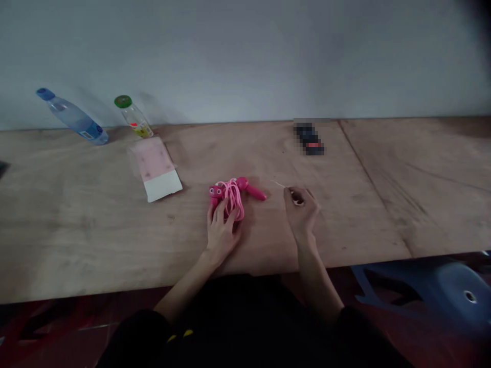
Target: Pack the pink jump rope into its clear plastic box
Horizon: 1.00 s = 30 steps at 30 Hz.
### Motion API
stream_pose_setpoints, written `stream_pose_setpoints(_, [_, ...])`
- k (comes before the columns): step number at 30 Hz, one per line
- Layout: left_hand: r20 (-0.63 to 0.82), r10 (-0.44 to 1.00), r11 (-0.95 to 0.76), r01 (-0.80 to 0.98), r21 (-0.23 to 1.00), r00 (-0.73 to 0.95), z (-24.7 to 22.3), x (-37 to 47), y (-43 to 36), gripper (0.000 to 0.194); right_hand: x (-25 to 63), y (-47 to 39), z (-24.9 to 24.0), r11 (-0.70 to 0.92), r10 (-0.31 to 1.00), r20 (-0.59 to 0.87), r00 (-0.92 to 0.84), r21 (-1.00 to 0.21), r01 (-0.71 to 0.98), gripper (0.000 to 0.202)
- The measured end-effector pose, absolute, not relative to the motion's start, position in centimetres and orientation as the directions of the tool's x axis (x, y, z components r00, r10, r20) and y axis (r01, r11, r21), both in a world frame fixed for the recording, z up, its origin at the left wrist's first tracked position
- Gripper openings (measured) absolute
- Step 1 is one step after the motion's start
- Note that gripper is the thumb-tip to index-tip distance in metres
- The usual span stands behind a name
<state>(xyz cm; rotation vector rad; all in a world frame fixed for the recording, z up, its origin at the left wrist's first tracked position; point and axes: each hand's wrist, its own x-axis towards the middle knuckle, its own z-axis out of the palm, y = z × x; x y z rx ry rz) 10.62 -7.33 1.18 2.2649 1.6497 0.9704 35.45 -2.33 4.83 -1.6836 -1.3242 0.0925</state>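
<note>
A pink jump rope [233, 197] lies coiled on the wooden table, its two darker pink handles at either side; the left one has a face with round eyes. My left hand [221, 230] rests on the left handle and the coil, fingers curved over them. To the right, my right hand [303, 207] is pinched on a thin pale tie [279, 184], whose free end points left toward the rope without touching it.
Against the wall stand a blue-capped plastic bottle [76, 120] and a green-lidded jar [134, 117]. A pink and white box [157, 166] lies before the jar. A dark, pixelated object [309, 139] is at the back right. A blue stool [452, 294] stands below the table's right edge.
</note>
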Motion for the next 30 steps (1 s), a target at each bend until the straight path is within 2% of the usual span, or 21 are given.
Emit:
stream_pose_setpoints(3, [0.398,0.894,-0.406,0.744,0.530,0.204,2.1,9.9,-7.5,0.062,36.0,-2.9,3.3,0.087,0.840,0.495,0.223,-0.529,0.844,0.022])
stream_pose_setpoints(6, [0.410,0.887,-0.430,0.702,0.568,0.211,3.0,8.7,-6.9,0.060,35.6,-4.0,2.7,0.138,0.883,0.465,0.070,-0.398,0.907,0.025])
stream_pose_setpoints(13, [0.457,0.871,-0.435,0.718,0.544,0.182,3.0,4.8,-1.4,0.038,32.1,-2.7,4.3,0.317,0.884,0.456,-0.098,-0.433,0.844,0.021])
stream_pose_setpoints(15, [0.437,0.884,-0.415,0.713,0.565,0.169,2.6,4.1,0.3,0.035,30.9,-1.0,4.5,0.369,0.888,0.423,-0.182,-0.417,0.831,0.030])
stream_pose_setpoints(18, [0.386,0.905,-0.401,0.660,0.636,0.178,2.0,3.8,1.8,0.032,29.7,1.6,4.4,0.436,0.891,0.292,-0.347,-0.344,0.832,0.050])
stream_pose_setpoints(20, [0.378,0.909,-0.401,0.617,0.677,0.176,1.7,3.8,2.2,0.031,29.4,3.0,4.0,0.459,0.887,0.225,-0.404,-0.325,0.827,0.053])
stream_pose_setpoints(22, [0.390,0.907,-0.402,0.595,0.696,0.156,1.5,3.8,2.3,0.029,29.2,3.7,3.5,0.453,0.891,0.221,-0.396,-0.363,0.815,0.049])
stream_pose_setpoints(25, [0.410,0.905,-0.394,0.591,0.704,0.114,1.3,3.6,2.1,0.028,29.4,4.0,2.4,0.398,0.915,0.277,-0.293,-0.506,0.765,0.042])
stream_pose_setpoints(28, [0.419,0.904,-0.383,0.588,0.712,0.081,1.2,3.4,1.9,0.029,29.8,3.6,1.2,0.303,0.949,0.277,-0.150,-0.674,0.673,0.047])
stream_pose_setpoints(30, [0.420,0.905,-0.376,0.588,0.716,0.067,1.1,3.3,1.8,0.029,29.9,3.2,0.7,0.255,0.961,0.262,-0.086,-0.722,0.643,0.050])
